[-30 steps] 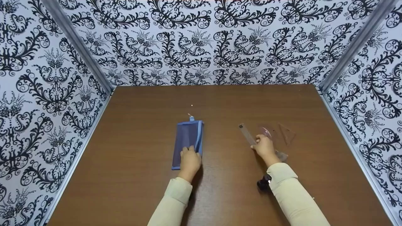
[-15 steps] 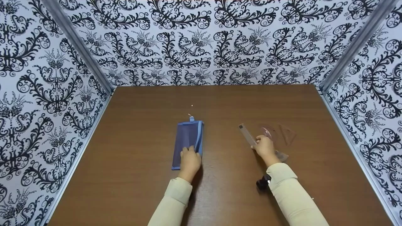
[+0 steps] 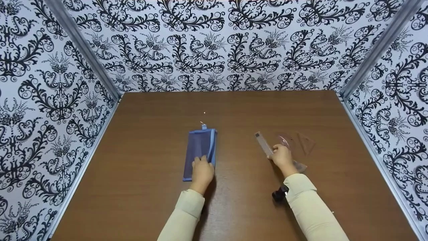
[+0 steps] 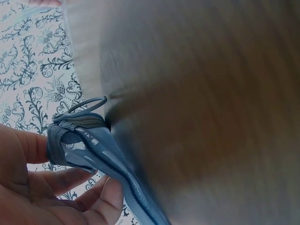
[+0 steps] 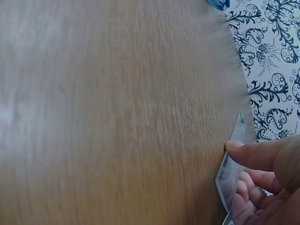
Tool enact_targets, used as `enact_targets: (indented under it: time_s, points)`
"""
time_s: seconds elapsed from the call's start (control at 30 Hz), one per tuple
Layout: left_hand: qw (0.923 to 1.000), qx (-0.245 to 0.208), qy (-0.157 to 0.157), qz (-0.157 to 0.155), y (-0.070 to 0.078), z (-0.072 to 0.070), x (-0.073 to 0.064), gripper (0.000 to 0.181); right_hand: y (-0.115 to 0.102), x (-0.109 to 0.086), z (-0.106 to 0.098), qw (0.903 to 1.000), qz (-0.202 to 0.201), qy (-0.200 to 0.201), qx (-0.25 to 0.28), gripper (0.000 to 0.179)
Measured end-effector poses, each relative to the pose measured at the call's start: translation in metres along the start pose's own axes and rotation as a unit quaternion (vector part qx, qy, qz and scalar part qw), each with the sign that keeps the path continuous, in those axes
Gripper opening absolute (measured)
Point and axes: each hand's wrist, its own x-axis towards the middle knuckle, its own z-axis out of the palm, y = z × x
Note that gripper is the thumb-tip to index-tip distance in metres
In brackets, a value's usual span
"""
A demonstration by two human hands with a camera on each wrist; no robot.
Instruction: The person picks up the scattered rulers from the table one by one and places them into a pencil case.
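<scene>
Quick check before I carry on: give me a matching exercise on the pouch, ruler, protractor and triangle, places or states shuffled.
1. Pouch
2. Ruler
3. Protractor
4. Triangle

A. Pinched by the right hand
B. Farthest right of the four, head view
C. Held by the left hand
D. Between ruler and triangle, head view

Pairs: 1-C, 2-A, 3-D, 4-B

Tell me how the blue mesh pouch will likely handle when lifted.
The blue mesh pouch will probably flop, since its edge trim already bows beside the left hand. It is likely light for its size: it looks flat, and its mesh is see-through.
</scene>
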Motion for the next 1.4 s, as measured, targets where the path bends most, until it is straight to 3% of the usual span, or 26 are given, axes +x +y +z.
enact_targets:
  time_s: [0.27,0.47,0.93,1.1,1.4]
  points:
    - [0.9999,0.008,0.003,0.007,-0.0007,0.0005,0.0008,0.037,0.0021,-0.0005,0.0014,0.9996,0.007,0.004,0.027,0.045]
    - [0.9999,0.011,-0.003,0.002,-0.001,0.0001,0.0009,0.039,0.0032,-0.0012,0.0044,0.9983,-0.01,0.02,0.053,0.043]
    - [0.9999,0.014,-0.004,-0.002,0.0008,-0.0004,0.0006,0.04,0.0073,0.0012,0.0094,0.9904,-0.017,0.03,0.134,0.035]
    - [0.9999,0.016,-0.003,-0.003,-0.0002,0.0002,0.0014,0.04,0.0065,0.0004,0.009,0.9817,0.01,0.018,0.19,0.037]
    - [0.9997,0.021,0.005,0.011,-0.0014,0.0002,0.002,0.039,0.0008,-0.0046,0.007,0.9551,0.077,-0.011,0.286,0.045]
